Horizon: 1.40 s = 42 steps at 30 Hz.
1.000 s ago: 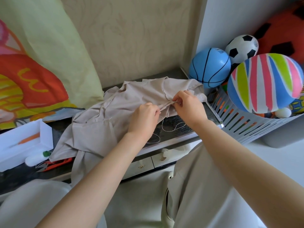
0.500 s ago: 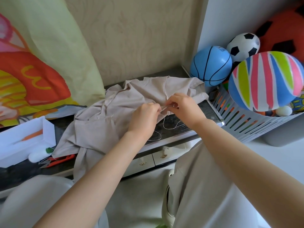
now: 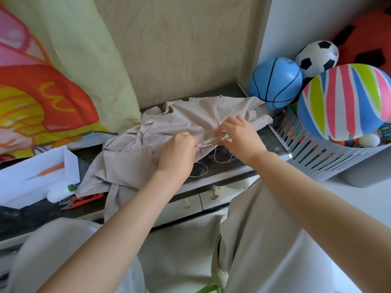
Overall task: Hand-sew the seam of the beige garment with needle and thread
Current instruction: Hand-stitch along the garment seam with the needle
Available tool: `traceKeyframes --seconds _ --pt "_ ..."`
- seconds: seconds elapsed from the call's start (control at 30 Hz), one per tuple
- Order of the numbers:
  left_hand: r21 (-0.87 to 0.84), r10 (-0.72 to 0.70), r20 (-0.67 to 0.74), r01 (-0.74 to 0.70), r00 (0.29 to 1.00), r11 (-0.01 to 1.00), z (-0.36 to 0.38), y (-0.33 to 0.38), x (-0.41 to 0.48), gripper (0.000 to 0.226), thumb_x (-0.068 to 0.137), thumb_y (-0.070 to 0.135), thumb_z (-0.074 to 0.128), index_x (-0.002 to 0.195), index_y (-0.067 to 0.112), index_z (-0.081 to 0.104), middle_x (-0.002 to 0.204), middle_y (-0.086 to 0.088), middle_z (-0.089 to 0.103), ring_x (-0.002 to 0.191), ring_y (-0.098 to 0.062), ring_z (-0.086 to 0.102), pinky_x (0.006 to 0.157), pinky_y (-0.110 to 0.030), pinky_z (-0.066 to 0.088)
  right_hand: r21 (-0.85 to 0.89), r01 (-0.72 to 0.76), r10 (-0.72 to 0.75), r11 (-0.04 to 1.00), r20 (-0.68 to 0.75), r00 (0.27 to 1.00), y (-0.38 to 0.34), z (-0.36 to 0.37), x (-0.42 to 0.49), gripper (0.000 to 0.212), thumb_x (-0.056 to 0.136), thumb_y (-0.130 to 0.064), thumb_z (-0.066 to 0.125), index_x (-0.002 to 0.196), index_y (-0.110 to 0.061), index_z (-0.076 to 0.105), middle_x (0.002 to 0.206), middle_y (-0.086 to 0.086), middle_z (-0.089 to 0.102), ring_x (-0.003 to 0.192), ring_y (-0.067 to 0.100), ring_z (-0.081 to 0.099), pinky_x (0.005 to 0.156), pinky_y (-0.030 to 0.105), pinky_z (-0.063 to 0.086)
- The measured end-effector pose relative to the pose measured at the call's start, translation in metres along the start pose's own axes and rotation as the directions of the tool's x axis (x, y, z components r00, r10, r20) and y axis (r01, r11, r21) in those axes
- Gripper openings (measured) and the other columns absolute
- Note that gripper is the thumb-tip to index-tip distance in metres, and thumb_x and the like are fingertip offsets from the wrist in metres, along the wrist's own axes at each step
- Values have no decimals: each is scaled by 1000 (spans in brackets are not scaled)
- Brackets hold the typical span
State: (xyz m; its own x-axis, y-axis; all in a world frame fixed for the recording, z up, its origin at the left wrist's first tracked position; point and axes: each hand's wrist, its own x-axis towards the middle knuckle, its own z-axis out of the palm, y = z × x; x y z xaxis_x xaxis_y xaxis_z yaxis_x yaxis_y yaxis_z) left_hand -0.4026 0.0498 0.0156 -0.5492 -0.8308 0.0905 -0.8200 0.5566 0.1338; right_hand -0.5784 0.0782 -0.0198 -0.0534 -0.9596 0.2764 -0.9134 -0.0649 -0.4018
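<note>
Pinching a narrow fold of the crumpled beige cloth garment (image 3: 169, 127) btwn both hands, mid-stitch by the look of it. Grip: left hand (image 3: 177, 153) curled tight on the fold's near end; right hand (image 3: 239, 136) w/ fingertips nipped on the far end, prob. on the needle too, tho too small to make out. Garment heaped on the dark glossy tabletop (image 3: 264, 144), one edge hanging over the front. Thin white thread (image 3: 220, 160) looping slack onto the tabletop below the hands.

To do well: hold fold taut & flat, take small even bites close to the edge, draw slack thru slowly so loops don't knot, mind left fingertips in needle's path.

Containers: open white rectangular box (image 3: 73, 166) at left w/ slim orange tool (image 3: 53, 168) inside; white spool w/ green cap (image 3: 59, 192) & red snips (image 3: 84, 200) just outside, by its front. Grey slotted plastic basket (image 3: 317, 159) at right, holding big striped ball (image 3: 347, 102), small white ball (image 3: 369, 140), black-&-white football (image 3: 315, 56); blue basketball-print ball (image 3: 275, 83) at its far end, in or beside, can't tell.
</note>
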Motion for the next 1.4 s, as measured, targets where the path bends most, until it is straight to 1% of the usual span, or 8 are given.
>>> traceKeyframes --seconds 0.17,0.47,0.67,0.77,0.9,1.07,1.23,1.4 --pt "-37 10 -12 -10 1000 999 -3 2 -6 20 97 19 51 109 13 66 103 -6 59 94 -24 60 66 -26 35 41 303 -305 952 63 950 -29 1 -13 37 75 -12 75 110 -8 63 106 5 64 88 24 60 74 34 49" --pt "-209 109 133 -79 985 975 -7 -14 -19 26 100 35 41 117 15 39 115 -3 57 93 -23 61 73 -40 52 203 72 -80 977 30 996 -36 2 -7 15 93 -15 56 97 -5 68 90 5 63 76 23 58 70 36 47" --pt "-133 118 263 -86 958 987 -10 -50 -36 23 95 38 50 109 19 51 72 14 46 72 -16 51 60 -33 43 142 10 -14 990 27 1000 -35 9 -6 16 94 -16 55 95 -3 66 88 7 60 77 28 57 69 40 47" --pt "-72 103 301 -85 948 994 -14 -60 -45 37 91 43 55 122 23 52 101 9 52 89 -15 53 67 -30 40 129 -3 1 992 16 1000 -33 10 -7 15 93 -15 55 93 -3 64 88 9 61 77 28 57 69 40 48" --pt "-10 118 298 -120 947 993 -14 -71 -55 34 86 57 55 91 24 61 97 9 55 86 -11 49 61 -25 31 127 -18 16 992 14 1000 -34 10 -8 15 92 -17 57 91 -4 65 85 6 59 75 27 57 67 37 46" --pt "-67 41 219 -27 975 997 -22 -83 -61 31 94 32 55 68 17 46 72 -1 52 74 -24 53 54 -30 30 126 -97 96 987 7 995 -32 10 -7 15 93 -16 56 92 -3 64 91 12 63 80 29 58 69 37 46" --pt "-133 -40 -287 1 957 991 -44 -95 -59 13 80 -4 60 79 8 53 80 -6 53 75 -28 50 61 -32 30 115 -119 118 986 12 993 -33 10 -8 19 94 -19 56 89 -2 62 88 12 60 79 28 55 66 34 41" --pt "44 92 -178 -86 980 995 -23 -102 -58 28 65 -19 54 75 6 56 78 -16 55 72 -35 56 56 -35 37 101 -94 92 990 24 995 -36 9 -8 20 94 -21 56 91 -2 63 91 14 61 79 31 56 68 38 44"
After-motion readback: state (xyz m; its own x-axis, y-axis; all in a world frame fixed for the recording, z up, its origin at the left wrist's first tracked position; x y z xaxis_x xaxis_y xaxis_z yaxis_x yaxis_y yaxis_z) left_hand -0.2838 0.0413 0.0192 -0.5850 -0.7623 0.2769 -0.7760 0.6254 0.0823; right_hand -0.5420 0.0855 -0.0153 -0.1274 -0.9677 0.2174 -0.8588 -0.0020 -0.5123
